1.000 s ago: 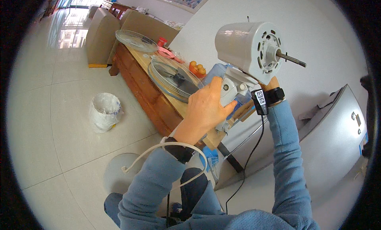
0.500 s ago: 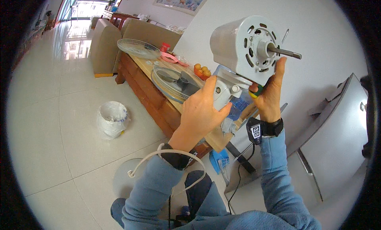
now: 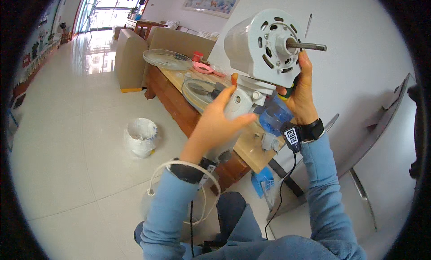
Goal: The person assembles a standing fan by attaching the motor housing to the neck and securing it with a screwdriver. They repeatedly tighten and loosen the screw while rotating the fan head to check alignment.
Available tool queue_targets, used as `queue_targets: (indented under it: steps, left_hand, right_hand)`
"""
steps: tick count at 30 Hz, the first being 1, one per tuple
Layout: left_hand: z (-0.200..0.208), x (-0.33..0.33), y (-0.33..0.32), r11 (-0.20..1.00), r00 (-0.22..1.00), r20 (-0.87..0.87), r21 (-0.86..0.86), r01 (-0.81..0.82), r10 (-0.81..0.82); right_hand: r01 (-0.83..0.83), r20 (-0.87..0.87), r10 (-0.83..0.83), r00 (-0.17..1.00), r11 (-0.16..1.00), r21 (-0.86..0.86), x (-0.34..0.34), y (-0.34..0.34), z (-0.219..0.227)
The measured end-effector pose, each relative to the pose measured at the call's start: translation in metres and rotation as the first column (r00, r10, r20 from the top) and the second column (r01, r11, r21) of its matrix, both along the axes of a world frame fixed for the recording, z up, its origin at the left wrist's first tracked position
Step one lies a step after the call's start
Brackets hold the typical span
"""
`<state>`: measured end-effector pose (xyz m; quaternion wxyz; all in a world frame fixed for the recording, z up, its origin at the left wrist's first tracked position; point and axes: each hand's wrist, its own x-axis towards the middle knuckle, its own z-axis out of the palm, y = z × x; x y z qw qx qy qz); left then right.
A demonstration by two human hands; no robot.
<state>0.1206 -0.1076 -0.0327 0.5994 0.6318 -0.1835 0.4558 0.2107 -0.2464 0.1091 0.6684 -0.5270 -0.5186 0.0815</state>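
A white fan motor housing (image 3: 246, 47) with slotted vents and a bare metal shaft (image 3: 307, 45) stands tilted at upper centre, on a pale neck joint (image 3: 244, 98). My left hand (image 3: 214, 121), slightly blurred, is around this neck, thumb stretched across the front and index finger up along its side; the other fingers are hidden. My right hand (image 3: 304, 91) is closed on a screwdriver (image 3: 288, 93) with a dark green and yellow handle, beside the motor. A thin metal blade (image 3: 309, 26) rises behind the motor. The right thumb lies close to the housing.
Below and beyond stands a wooden table (image 3: 173, 98) with wire fan guards (image 3: 168, 59), dark fan blades, a pink ring-shaped part (image 3: 203, 67) and a blue clear container (image 3: 274, 116). A lined bin (image 3: 142, 136) is on the floor. A silver cabinet-like appliance (image 3: 381, 161) stands right. A white cord (image 3: 215, 181) loops by my left wrist.
The motor and both hands have shifted left and slightly up against the room. My left hand has slid lower on the neck, its thumb more outstretched. The view has turned a little.
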Motion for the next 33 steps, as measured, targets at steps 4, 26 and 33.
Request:
queue_targets:
  steps: [4, 26, 33]
  left_hand:
    - [0.01, 0.002, 0.014, 0.755, 0.785, -0.059, -0.327, 0.569, -0.617]
    - [0.033, -0.027, -0.007, 0.97, 0.994, -0.105, -0.244, 0.0, -0.027]
    - [0.069, -0.028, -0.031, 0.929, 0.889, -0.271, 0.071, -0.363, 0.368]
  right_hand:
    - [-0.044, -0.024, 0.043, 0.999, 0.998, -0.047, -0.008, -0.002, -0.001]
    - [-0.221, -0.265, 0.189, 0.946, 0.97, -0.097, 0.021, 0.003, -0.136]
    - [-0.387, -0.335, 0.387, 0.859, 0.92, 0.068, 0.013, 0.009, -0.154]
